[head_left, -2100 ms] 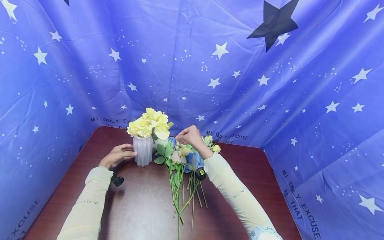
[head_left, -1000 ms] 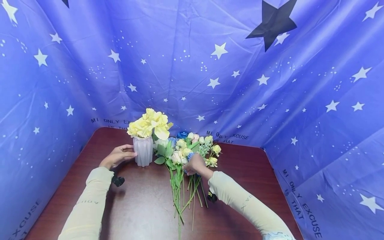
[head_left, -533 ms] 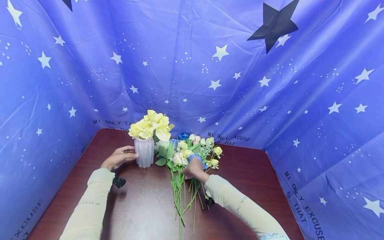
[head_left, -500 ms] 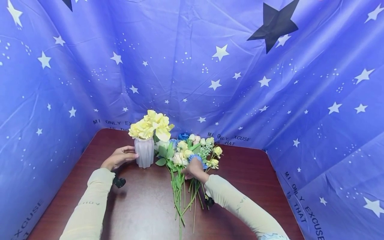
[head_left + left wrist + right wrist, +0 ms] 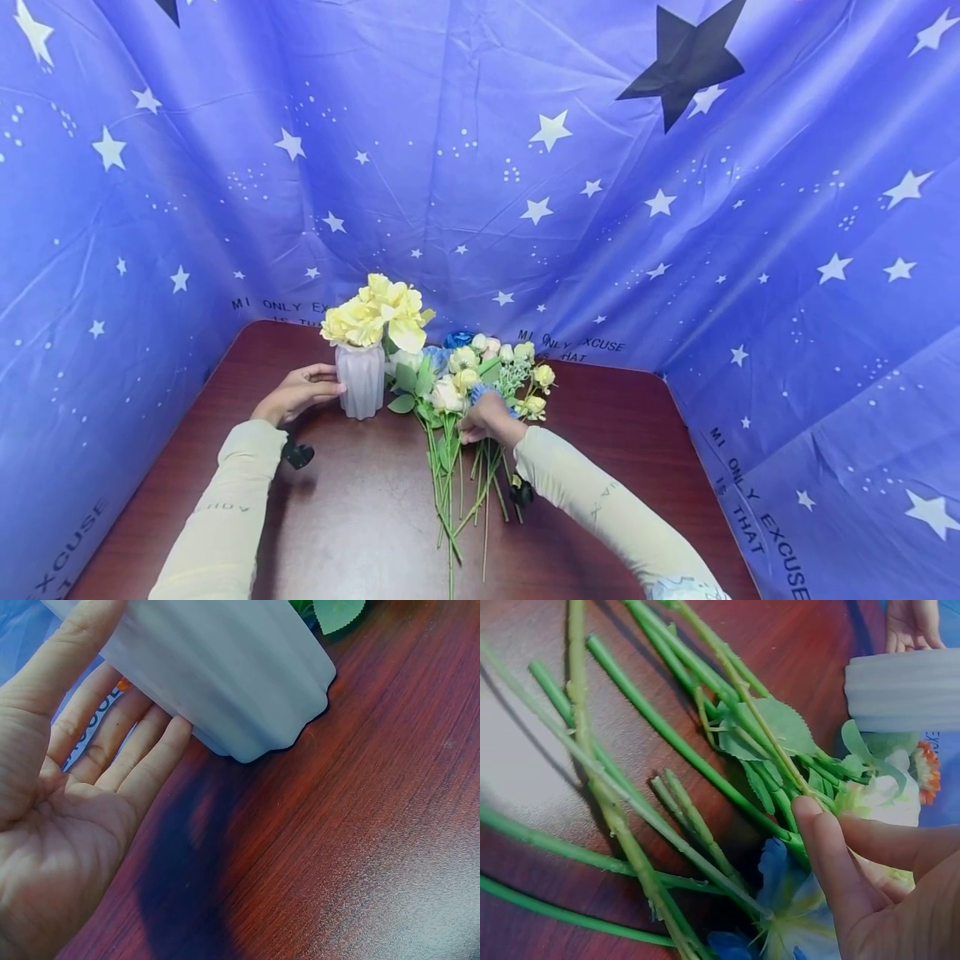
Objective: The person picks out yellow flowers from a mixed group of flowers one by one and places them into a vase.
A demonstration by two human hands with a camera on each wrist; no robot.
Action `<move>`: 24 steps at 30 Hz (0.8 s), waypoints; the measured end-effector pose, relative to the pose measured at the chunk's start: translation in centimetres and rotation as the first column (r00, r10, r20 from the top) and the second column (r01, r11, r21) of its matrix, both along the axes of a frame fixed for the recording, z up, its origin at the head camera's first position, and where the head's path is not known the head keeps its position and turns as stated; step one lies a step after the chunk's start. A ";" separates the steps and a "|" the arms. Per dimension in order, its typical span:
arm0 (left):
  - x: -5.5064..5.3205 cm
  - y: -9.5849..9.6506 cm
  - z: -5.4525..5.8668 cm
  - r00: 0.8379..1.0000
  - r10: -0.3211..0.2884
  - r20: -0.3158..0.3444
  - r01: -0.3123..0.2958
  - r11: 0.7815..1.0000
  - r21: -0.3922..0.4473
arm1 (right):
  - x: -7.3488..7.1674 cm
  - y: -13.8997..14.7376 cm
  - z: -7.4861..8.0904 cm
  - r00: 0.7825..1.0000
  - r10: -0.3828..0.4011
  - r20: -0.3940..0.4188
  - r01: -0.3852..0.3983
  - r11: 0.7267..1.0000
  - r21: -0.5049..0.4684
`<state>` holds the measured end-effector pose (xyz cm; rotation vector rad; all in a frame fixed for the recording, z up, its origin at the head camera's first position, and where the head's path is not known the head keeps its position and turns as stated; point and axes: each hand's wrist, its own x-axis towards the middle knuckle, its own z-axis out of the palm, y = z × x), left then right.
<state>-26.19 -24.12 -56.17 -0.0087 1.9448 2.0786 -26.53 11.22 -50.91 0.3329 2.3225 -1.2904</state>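
Observation:
A pale ribbed vase (image 5: 362, 383) with large yellow flowers (image 5: 375, 312) stands upright at the back left. My left hand (image 5: 300, 392) rests against its left side, fingers mostly straight; in the left wrist view a wide gap separates the palm from the vase. Right of the vase lies a pile of artificial flowers, among them a cream rose (image 5: 447, 394) and a blue flower (image 5: 799, 915), with green stems (image 5: 450, 492) towards the front. My right hand (image 5: 491, 417) is over the pile; thumb and forefinger pinch a stem (image 5: 784, 761) just below the blossoms. Which blossom it bears is unclear.
The flowers lie on a dark red-brown wooden table (image 5: 600, 458). Blue cloth (image 5: 480, 167) with stars encloses the table's back and sides. Several stems cross one another near the right hand. Leaves (image 5: 405, 379) lie close to the vase.
My right hand has come from the back of the pile down to the stems at its front. In the last half second yellow blossoms shifted slightly. The left hand stays at the vase.

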 end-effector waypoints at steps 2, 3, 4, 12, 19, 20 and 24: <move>0.0 0.0 0.1 1.000 0.000 0.004 0.000 1.000 -0.010 | -0.2 0.1 0.1 1.000 -0.005 0.021 0.006 1.000 -0.018; 0.0 0.0 0.1 1.000 0.000 0.005 0.001 1.000 -0.015 | -0.4 0.1 0.1 0.999 -0.012 0.030 0.012 1.000 -0.027; 0.0 0.0 0.0 1.000 -0.001 0.006 0.001 1.000 -0.017 | -0.5 0.1 0.2 0.999 -0.012 0.044 0.014 0.999 -0.031; 0.0 -0.1 -0.1 1.000 -0.004 0.000 0.004 1.000 -0.023 | -7.5 2.3 -6.5 0.973 0.118 0.200 -0.099 0.990 -0.102; -0.2 -0.1 -0.3 1.000 -0.003 -0.004 0.003 1.000 -0.023 | -12.2 4.2 -10.6 0.948 0.239 0.212 -0.213 0.967 -0.138; -0.2 -0.1 -0.3 1.000 -0.002 -0.004 0.002 1.000 -0.024 | -11.5 4.0 -9.1 0.953 0.218 0.209 -0.193 0.972 -0.135; -0.2 0.0 -0.3 1.000 -0.002 -0.005 0.002 1.000 -0.029 | -8.4 3.1 -2.2 0.961 0.188 0.204 -0.159 0.975 -0.153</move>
